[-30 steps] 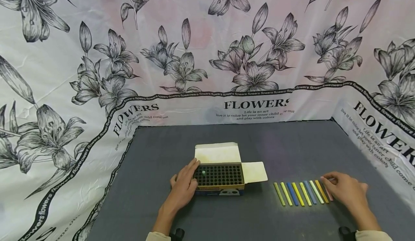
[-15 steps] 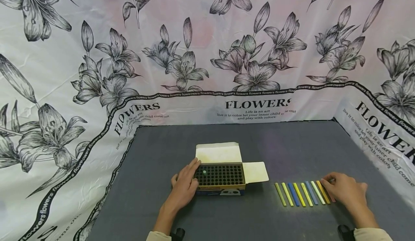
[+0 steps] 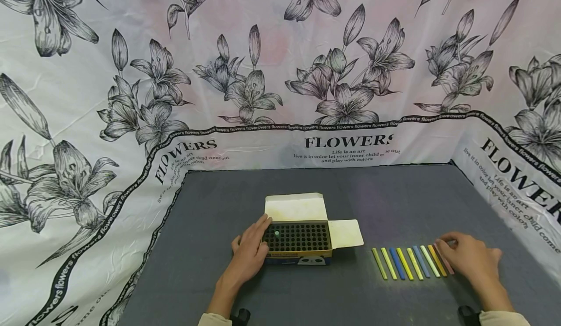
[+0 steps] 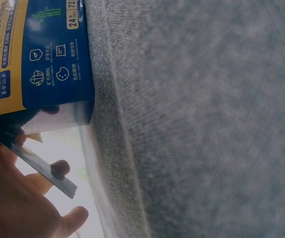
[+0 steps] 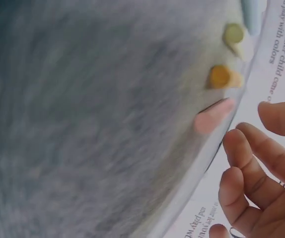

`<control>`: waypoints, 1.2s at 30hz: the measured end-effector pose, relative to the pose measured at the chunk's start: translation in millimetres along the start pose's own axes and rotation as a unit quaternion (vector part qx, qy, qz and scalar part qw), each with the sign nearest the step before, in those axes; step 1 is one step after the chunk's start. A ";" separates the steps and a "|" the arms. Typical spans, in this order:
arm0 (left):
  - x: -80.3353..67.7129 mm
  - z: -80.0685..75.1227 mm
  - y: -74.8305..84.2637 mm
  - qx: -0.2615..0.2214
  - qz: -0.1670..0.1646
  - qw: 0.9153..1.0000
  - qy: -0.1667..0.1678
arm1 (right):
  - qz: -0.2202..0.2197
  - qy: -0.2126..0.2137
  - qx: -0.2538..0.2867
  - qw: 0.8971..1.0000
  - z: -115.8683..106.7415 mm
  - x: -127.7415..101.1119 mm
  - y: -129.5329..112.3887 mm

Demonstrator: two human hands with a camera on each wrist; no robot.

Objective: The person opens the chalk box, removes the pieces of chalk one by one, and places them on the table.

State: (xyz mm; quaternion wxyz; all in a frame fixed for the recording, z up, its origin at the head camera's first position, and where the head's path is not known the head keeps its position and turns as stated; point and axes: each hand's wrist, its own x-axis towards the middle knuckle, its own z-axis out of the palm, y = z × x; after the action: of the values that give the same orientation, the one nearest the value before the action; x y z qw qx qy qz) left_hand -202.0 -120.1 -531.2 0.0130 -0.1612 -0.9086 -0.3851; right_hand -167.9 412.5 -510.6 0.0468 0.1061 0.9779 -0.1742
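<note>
My left hand (image 3: 250, 250) rests against the left end of an open chalk box (image 3: 287, 261), its index finger reaching the back left corner. In the left wrist view, a side flap (image 4: 48, 173) of the box lies among its fingers. The black insert (image 3: 304, 242) is full of round holes, and one pale green chalk stick (image 3: 277, 233) stands in it. My right hand (image 3: 471, 258) is beside a pink chalk stick (image 3: 446, 260), the last in a row. In the right wrist view its loosely bent fingers show a gap to the pink chalk (image 5: 212, 116).
Several chalk sticks in green, yellow, blue, white and orange, such as the blue one (image 3: 397, 263), lie side by side on the grey tabletop (image 3: 333, 297). The box's lid (image 3: 294, 208) and right flap (image 3: 346, 233) stick out. Flower-printed cloth (image 3: 254, 145) surrounds the table.
The pink chalk has tilted into line next to the orange one, and more of it shows. My right hand has shifted slightly at it. The left hand and box have stayed put.
</note>
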 end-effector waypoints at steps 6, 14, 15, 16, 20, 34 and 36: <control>0.6 0.7 -0.3 -0.002 0.000 1.000 0.001 | -0.031 0.095 0.016 0.995 2.4 -11.4 -22.0; 0.1 2.3 -2.7 -0.002 0.003 1.000 -0.001 | -0.101 0.226 0.030 0.968 12.0 -14.7 -57.0; -0.1 2.4 -2.7 -0.005 0.004 1.000 -0.002 | -0.110 0.239 0.034 0.964 13.6 -15.2 -61.8; -0.3 2.5 -2.8 -0.007 0.004 1.000 -0.003 | -0.119 0.249 0.040 0.960 14.7 -15.4 -67.1; -0.2 2.2 -2.5 -0.009 0.007 1.000 -0.001 | -0.160 0.288 0.070 0.941 19.0 -15.4 -93.2; 0.7 2.3 -2.3 -0.007 0.002 1.000 0.001 | -0.288 0.331 0.169 0.882 50.6 -18.4 -173.0; 1.2 2.4 -3.0 -0.007 -0.002 1.000 0.000 | -0.295 0.329 0.183 0.878 58.2 -18.3 -183.8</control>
State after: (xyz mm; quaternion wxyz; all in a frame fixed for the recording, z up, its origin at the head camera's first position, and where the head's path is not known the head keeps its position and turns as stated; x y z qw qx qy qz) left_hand -203.8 -120.0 -534.7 0.0110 -0.1597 -0.9060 -0.3919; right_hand -188.1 220.1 -501.8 -0.3512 -0.1298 0.8735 -0.3112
